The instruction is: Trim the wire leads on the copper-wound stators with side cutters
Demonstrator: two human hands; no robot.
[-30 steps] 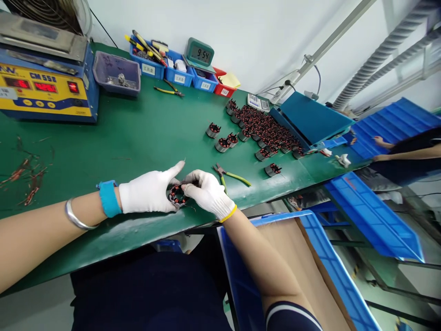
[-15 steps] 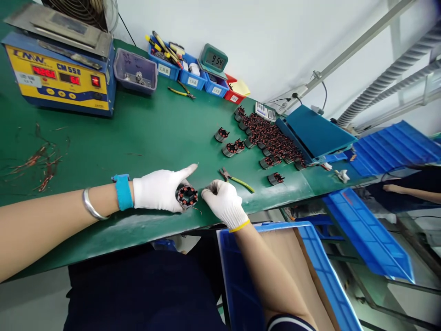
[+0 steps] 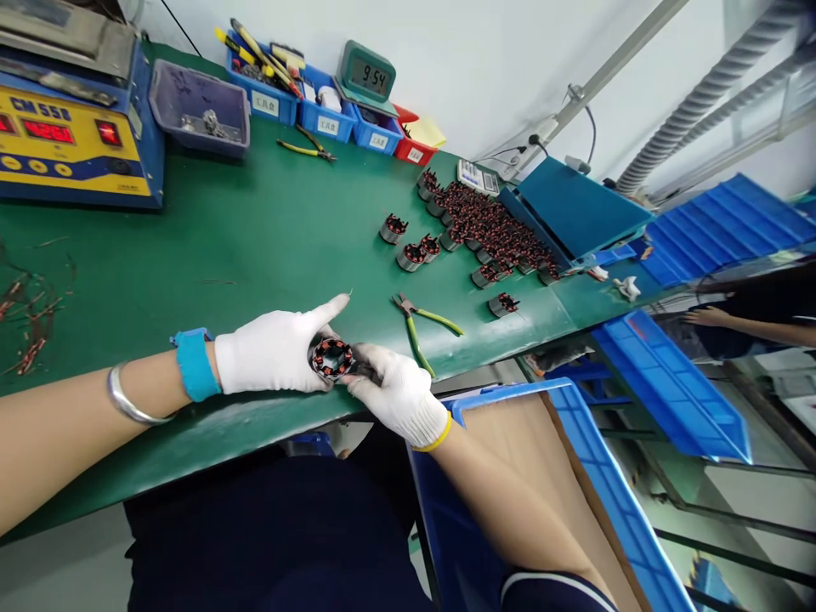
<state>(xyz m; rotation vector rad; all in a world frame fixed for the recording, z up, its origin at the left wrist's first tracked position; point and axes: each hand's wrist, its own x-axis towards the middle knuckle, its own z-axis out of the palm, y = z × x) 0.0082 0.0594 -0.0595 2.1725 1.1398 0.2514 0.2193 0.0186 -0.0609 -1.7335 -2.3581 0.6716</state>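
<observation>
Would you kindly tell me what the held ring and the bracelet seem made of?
Ring: probably metal, going by its dull grey wall; its coils look like copper wire, by their reddish colour. Bracelet: smooth, polished metal by its silvery shine, exact metal unclear.

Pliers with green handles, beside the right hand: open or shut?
Open: the pliers lie on the green table with their two handles spread apart in a V.

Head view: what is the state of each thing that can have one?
Left hand: holding the wound ring.
Right hand: fingers at the ring's side.
Wound ring: held.
Near pliers: handles spread.
Far pliers: handles spread.
Clock: showing 9:54.
CM558 unit: on, displays lit.
Purple bin: partly filled.
</observation>
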